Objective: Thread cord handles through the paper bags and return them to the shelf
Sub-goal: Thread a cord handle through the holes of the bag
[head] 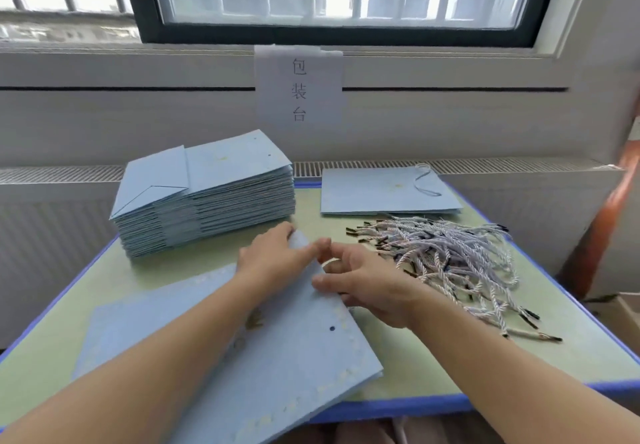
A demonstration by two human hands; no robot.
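Note:
A flat light-blue paper bag (277,350) lies on the green table (433,357) in front of me, with a punched hole near its right edge. My left hand (277,256) grips the bag's far corner, fingers curled over the top edge. My right hand (363,284) hovers at the bag's right edge beside the left hand, fingers spread and bent; whether it holds a cord I cannot tell. A heap of twisted white cords (453,260) with black tips lies just right of it.
A tall stack of folded blue bags (207,197) stands at the back left. One finished bag (388,194) with a cord handle lies at the back right. A paper sign (299,90) hangs on the wall under the window. An orange object (609,221) leans at the far right.

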